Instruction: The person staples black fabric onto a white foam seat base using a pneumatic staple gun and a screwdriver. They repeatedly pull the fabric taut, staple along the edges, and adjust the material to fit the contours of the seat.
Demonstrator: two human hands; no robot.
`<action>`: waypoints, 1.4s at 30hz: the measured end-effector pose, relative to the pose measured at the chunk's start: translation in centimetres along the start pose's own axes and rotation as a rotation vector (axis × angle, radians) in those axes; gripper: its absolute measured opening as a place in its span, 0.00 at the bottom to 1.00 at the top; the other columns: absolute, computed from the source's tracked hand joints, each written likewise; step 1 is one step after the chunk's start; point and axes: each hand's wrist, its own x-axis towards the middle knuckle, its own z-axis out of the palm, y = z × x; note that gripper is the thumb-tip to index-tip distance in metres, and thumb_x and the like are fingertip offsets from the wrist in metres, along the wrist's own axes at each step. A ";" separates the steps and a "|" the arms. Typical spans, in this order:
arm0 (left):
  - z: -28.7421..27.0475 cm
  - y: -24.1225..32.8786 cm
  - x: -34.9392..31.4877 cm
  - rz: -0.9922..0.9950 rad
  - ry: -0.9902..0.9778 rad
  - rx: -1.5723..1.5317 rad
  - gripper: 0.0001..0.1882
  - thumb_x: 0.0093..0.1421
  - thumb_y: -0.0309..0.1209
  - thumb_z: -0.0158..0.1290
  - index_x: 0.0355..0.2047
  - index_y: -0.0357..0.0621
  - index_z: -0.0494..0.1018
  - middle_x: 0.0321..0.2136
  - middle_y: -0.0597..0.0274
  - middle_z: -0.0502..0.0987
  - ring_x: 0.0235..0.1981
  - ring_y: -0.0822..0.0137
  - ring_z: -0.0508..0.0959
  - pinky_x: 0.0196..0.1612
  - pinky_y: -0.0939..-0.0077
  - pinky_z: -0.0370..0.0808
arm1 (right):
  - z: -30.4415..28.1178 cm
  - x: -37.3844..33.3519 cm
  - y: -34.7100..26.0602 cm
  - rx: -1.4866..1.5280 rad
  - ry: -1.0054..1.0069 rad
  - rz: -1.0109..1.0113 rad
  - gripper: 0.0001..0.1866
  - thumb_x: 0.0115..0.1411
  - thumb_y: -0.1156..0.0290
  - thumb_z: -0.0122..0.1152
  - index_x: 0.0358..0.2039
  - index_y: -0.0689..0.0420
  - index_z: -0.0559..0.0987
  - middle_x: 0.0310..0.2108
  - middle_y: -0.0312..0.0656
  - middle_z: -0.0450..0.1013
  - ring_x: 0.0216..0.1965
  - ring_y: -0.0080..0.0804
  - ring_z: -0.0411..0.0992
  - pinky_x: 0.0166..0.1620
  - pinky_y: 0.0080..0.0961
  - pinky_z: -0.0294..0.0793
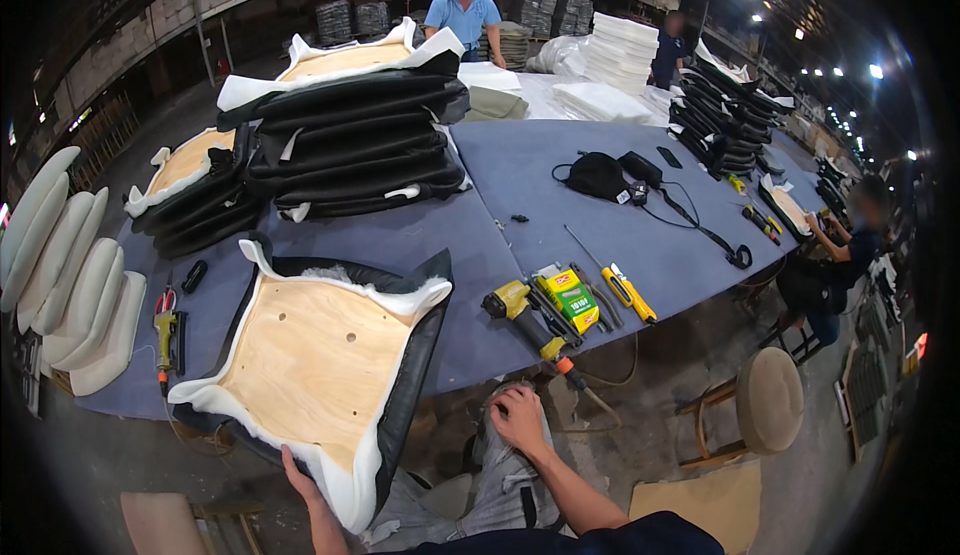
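Observation:
A square chair seat (325,340) leans over the near table edge, its bare plywood underside up. White padding and black cover material stick out loosely around the board. My left hand (302,477) grips the seat's near left edge, the fingers partly hidden beneath it. Over my knee, my right hand (518,418) has its fingers curled together against the grey trousers; what they hold, if anything, is hidden. Nearest to that hand is a yellow and black air stapler (527,320) on the table edge, its hose hanging down.
Stacked black seats (355,145) stand at the far left, beside white cushions (85,305). A yellow-green box (568,297), a yellow utility knife (628,293) and red-handled scissors (165,303) lie on the table. A black bag (598,173) lies farther back. A round stool (768,400) stands at right; co-workers are beyond.

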 end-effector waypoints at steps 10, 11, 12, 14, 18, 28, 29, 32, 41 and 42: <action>2.5 1.3 -1.2 -0.042 0.052 -0.033 0.29 0.74 0.46 0.49 0.61 0.31 0.71 0.57 0.58 0.75 0.56 0.64 0.74 0.62 0.71 0.67 | -0.3 0.2 0.2 -0.007 0.011 0.003 0.05 0.57 0.67 0.65 0.32 0.51 0.85 0.39 0.35 0.80 0.51 0.41 0.72 0.58 0.42 0.67; 2.4 1.3 -1.2 -0.055 0.035 -0.040 0.29 0.74 0.46 0.48 0.61 0.31 0.71 0.57 0.58 0.75 0.57 0.64 0.74 0.63 0.71 0.67 | -0.4 0.2 0.2 -0.006 0.009 0.002 0.05 0.57 0.67 0.65 0.32 0.51 0.85 0.39 0.36 0.80 0.51 0.41 0.72 0.58 0.42 0.67; 2.3 1.3 -1.1 -0.054 -0.004 -0.061 0.28 0.74 0.45 0.48 0.61 0.31 0.71 0.57 0.58 0.75 0.57 0.64 0.73 0.63 0.71 0.67 | -0.4 0.2 0.3 -0.009 0.004 0.003 0.05 0.57 0.67 0.65 0.32 0.51 0.85 0.39 0.36 0.80 0.51 0.41 0.72 0.58 0.42 0.67; 2.1 1.2 -0.9 -0.054 -0.081 -0.102 0.28 0.74 0.45 0.48 0.61 0.31 0.71 0.58 0.58 0.74 0.57 0.64 0.73 0.63 0.70 0.67 | -0.4 0.3 0.3 -0.015 -0.004 0.006 0.05 0.57 0.67 0.65 0.32 0.51 0.85 0.39 0.36 0.80 0.51 0.42 0.72 0.58 0.42 0.67; 1.5 0.5 -0.9 -0.032 0.012 -0.041 0.28 0.74 0.45 0.48 0.61 0.31 0.70 0.57 0.58 0.75 0.57 0.64 0.73 0.63 0.70 0.67 | -0.3 0.1 0.4 -0.008 0.014 0.003 0.05 0.56 0.67 0.65 0.32 0.51 0.85 0.39 0.36 0.80 0.52 0.42 0.72 0.58 0.41 0.66; 1.2 0.1 -0.6 -0.001 0.042 -0.013 0.29 0.74 0.45 0.48 0.62 0.31 0.70 0.58 0.58 0.75 0.57 0.64 0.73 0.62 0.71 0.68 | -0.4 0.2 0.2 0.010 0.016 0.003 0.05 0.56 0.67 0.65 0.32 0.51 0.85 0.38 0.35 0.80 0.52 0.41 0.72 0.58 0.42 0.66; 1.2 0.1 -0.6 -0.005 0.034 -0.020 0.29 0.74 0.46 0.49 0.62 0.30 0.70 0.58 0.58 0.75 0.57 0.64 0.74 0.62 0.71 0.68 | -0.4 0.3 0.2 0.015 0.018 0.000 0.05 0.56 0.67 0.65 0.31 0.52 0.85 0.38 0.36 0.80 0.52 0.41 0.72 0.58 0.42 0.66; 1.2 0.3 -0.8 -0.025 0.047 0.004 0.30 0.74 0.48 0.49 0.60 0.29 0.71 0.56 0.57 0.75 0.55 0.64 0.75 0.60 0.72 0.69 | -0.5 0.2 0.0 0.006 0.005 0.006 0.05 0.56 0.67 0.65 0.31 0.52 0.85 0.38 0.36 0.80 0.52 0.41 0.72 0.58 0.42 0.67; 1.8 0.4 -0.8 -0.033 0.036 -0.066 0.30 0.73 0.47 0.51 0.58 0.27 0.73 0.55 0.56 0.77 0.52 0.65 0.76 0.58 0.71 0.71 | -0.5 0.2 0.2 -0.001 0.009 -0.007 0.05 0.56 0.67 0.66 0.32 0.52 0.85 0.38 0.36 0.80 0.52 0.42 0.72 0.58 0.43 0.67; 1.3 -0.1 -0.5 -0.014 0.044 -0.060 0.30 0.72 0.47 0.51 0.57 0.27 0.73 0.55 0.56 0.77 0.53 0.65 0.76 0.58 0.71 0.71 | -0.4 0.2 0.2 0.002 0.014 -0.007 0.05 0.56 0.67 0.66 0.32 0.52 0.85 0.38 0.36 0.80 0.52 0.42 0.72 0.58 0.43 0.67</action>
